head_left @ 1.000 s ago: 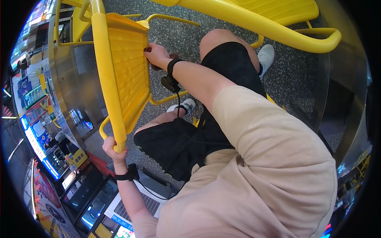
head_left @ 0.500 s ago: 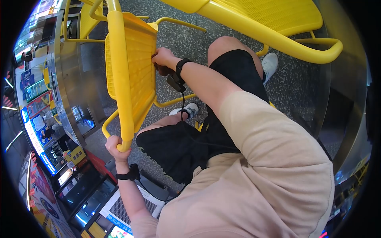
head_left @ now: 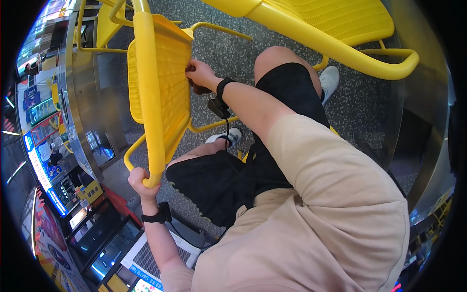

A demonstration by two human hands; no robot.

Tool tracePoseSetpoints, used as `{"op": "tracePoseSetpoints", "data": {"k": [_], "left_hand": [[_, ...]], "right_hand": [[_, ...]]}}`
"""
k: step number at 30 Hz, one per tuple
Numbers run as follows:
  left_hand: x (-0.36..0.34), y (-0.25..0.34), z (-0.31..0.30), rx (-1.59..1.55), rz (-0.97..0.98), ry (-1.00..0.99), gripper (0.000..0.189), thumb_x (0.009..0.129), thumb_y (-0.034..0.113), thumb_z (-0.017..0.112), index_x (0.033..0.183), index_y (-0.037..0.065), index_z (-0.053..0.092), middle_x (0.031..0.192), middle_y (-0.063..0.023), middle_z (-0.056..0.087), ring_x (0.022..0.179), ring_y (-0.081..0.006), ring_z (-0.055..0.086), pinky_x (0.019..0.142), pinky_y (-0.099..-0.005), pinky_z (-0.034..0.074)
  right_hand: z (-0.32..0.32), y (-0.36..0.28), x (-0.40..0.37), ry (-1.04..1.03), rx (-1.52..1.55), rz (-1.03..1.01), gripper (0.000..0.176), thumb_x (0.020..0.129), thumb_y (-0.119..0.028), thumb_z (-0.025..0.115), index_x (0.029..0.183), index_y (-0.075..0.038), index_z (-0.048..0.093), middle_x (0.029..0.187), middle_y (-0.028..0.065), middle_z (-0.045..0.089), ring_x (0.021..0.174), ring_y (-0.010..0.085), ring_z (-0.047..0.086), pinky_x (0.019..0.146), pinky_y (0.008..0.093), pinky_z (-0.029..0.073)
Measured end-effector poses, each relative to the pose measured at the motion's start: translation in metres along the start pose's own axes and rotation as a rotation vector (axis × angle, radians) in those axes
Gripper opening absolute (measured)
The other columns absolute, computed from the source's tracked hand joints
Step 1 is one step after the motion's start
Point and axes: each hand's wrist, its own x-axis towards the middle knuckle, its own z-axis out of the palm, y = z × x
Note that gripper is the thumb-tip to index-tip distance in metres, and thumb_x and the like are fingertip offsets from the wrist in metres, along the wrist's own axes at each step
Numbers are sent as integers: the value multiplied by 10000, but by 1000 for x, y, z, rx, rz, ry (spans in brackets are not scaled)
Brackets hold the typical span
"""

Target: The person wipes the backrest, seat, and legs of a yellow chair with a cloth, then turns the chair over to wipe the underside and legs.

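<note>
A yellow metal chair point(head_left: 165, 87) with a tubular frame stands tilted in front of me, its perforated panel turned partly edge-on. My left hand point(head_left: 144, 182) is closed around the bent lower corner of its tube. At the panel's near edge is my right hand point(head_left: 200, 75), fingers bent and pinched together. Whatever sits between those fingers is hidden; the area beneath them is dark. Each wrist wears a black strap with a small black box point(head_left: 219, 107) and a cable.
Another yellow chair point(head_left: 335, 24) stands at upper right, and a further yellow chair point(head_left: 109, 27) at upper left. Speckled floor point(head_left: 360, 97) lies under my shoes. A metal-sided counter point(head_left: 80, 97) runs along the left. A white vented unit point(head_left: 160, 253) is beside my left forearm.
My right hand has shifted slightly at the panel's edge, and its wrist box has moved a little down and right. My left hand keeps its grip on the tube.
</note>
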Motion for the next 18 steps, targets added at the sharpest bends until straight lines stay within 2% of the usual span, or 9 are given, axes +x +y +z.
{"op": "tracePoseSetpoints", "data": {"k": [12,18], "left_hand": [[0,2,2,-1,-11,17,802,713,815,686,591,84,380,567,-85,372,519,-292,440,537,-401,316],[2,5,1,13,-6,14,787,710,799,699,592,88,384,567,-84,374,521,-293,442,538,-402,317]], "right_hand": [[9,-1,-14,96,-23,-74,196,921,-190,701,1080,-77,678,1004,131,731,987,334,692,858,434,532],[13,-3,-11,158,-26,-17,214,909,-218,723,1074,-83,696,995,136,730,977,344,691,842,433,536]]}}
